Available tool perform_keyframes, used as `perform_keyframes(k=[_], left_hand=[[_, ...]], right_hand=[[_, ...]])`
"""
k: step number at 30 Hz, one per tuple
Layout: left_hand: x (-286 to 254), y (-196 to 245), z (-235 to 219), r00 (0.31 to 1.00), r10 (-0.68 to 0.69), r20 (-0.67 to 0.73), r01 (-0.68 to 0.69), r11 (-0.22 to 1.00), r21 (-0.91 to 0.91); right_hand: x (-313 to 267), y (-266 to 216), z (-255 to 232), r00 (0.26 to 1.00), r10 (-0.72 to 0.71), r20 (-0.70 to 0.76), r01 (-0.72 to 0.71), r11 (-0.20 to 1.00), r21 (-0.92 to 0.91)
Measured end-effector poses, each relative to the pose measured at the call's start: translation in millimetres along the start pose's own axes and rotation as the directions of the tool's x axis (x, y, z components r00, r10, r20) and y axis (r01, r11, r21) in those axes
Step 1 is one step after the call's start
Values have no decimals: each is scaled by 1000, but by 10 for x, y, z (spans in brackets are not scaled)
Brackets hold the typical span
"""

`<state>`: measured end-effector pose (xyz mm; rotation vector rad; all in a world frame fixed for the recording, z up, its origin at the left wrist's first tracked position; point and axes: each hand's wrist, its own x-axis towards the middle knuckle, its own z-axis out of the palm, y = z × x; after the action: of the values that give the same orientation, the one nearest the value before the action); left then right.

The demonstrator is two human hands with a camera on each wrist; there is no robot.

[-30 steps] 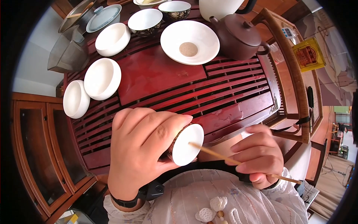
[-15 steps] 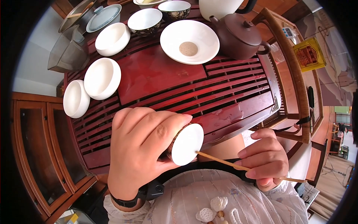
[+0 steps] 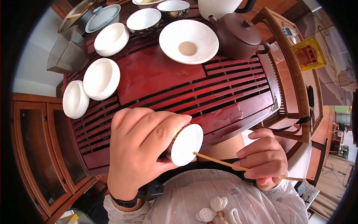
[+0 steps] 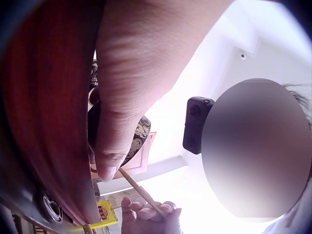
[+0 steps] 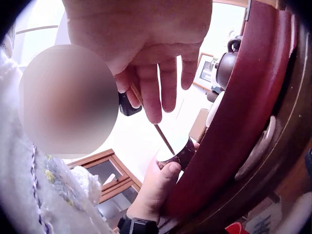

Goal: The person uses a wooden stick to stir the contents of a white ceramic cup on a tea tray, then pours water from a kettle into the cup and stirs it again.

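My left hand grips a small teacup, tilted so that its white inside faces the right hand. The outside of the cup is dark with a pale scroll pattern, as the left wrist view shows on its wall. Between thumb and fingers of my right hand is a thin wooden stick. One end of the stick lies at the lower right of the cup's mouth, while the other sticks out past the hand. In the right wrist view the stick slants down into the cup.
A slatted red tea tray lies in front. Standing on it are white bowls, dark-patterned bowls, a wide white bowl with a beige patch inside and a brown teapot. A grey pitcher is at left, a wicker-edged rack at right.
My right hand has drawn back to the right, and the stick's tip has shifted from the middle of the cup to its lower right edge. The left hand and cup stay put.
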<state>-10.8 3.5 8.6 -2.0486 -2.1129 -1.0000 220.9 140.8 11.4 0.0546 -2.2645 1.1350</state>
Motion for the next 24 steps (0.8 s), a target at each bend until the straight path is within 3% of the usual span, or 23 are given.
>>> perform_keyframes(k=[3,7,9,12,16,19,21,24], left_hand=[[2,7,12,1000,-8,-5,8,1000,-2],[10,9,-3,1000,-12,2,12,1000,-13],[9,18,-2,1000,-16,7,16,1000,-12],[7,20,-18,1000,-25,15,25,1000,-16],[12,22,-12,1000,-24,14,24,1000,-13],[7,25,-8,1000,-31,5,31,999,-20],[10,35,-19,999,-39,14,39,999,-31],[11,34,-23,999,-46,23,47,998,-37]], right_hand=[[17,-12,-3,999,1,-48,-8,989,-145],[18,-29,-8,1000,16,-3,-16,999,-33],[25,-30,-5,999,24,-39,-29,992,-123],[35,-51,-30,1000,4,19,-2,994,-110],[54,-47,-12,999,47,-13,-48,995,-84],[92,-27,16,999,-4,32,9,988,-155],[162,-40,102,995,70,70,-54,977,-208],[162,-7,47,991,63,121,-54,996,-74]])
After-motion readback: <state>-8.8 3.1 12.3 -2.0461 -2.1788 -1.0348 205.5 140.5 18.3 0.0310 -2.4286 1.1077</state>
